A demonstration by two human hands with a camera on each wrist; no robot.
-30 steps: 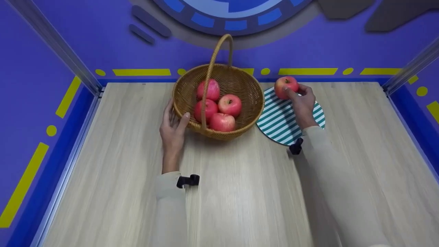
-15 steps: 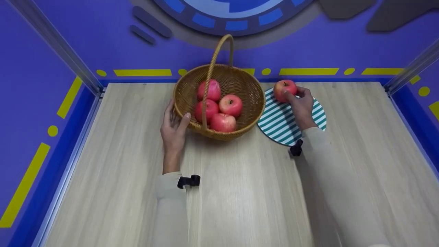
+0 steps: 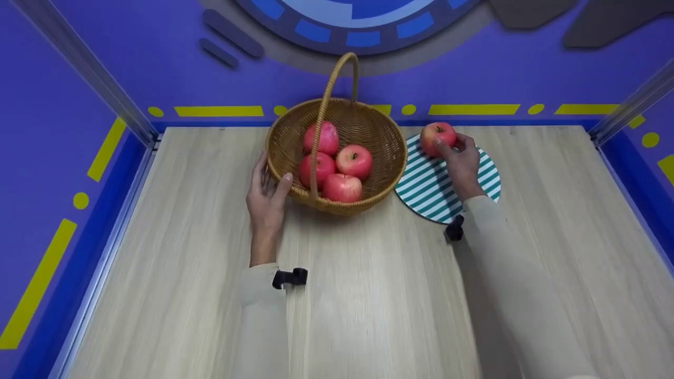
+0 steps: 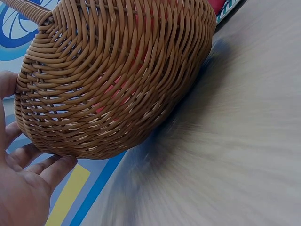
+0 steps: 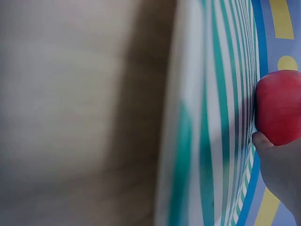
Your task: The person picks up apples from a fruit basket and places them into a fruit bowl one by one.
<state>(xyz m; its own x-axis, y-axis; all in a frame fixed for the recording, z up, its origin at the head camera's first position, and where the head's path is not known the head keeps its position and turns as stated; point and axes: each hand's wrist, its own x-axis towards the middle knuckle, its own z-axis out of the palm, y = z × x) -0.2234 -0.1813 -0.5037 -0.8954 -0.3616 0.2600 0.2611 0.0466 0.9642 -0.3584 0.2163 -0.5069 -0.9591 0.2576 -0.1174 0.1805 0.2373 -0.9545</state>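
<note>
In the head view my left hand (image 3: 266, 202) grips the left side of a brown wicker basket (image 3: 387, 131), thumb at the rim and fingers along the outer wall. The left wrist view shows those fingers (image 4: 59, 169) spread under the woven side. Several red apples, one with a stem facing up (image 3: 353, 162), lie inside the basket beneath its arched handle (image 3: 327, 95). My right hand (image 3: 462, 166) pinches another red apple (image 3: 438, 139) between thumb and fingers. This apple is at the far edge of a round green-and-white striped mat (image 3: 426, 197); the right wrist view shows the thumb (image 5: 263, 141) against its side.
A light wooden table (image 3: 358, 295) carries the basket and mat, which sit side by side near its back edge. Behind rises a blue-purple printed wall (image 3: 179, 84) with yellow marks; side panels (image 3: 63, 158) close off the left and right.
Over the first half second the right hand brings the apple slightly down toward the mat; since then it has barely moved. The left hand stays at the basket.
</note>
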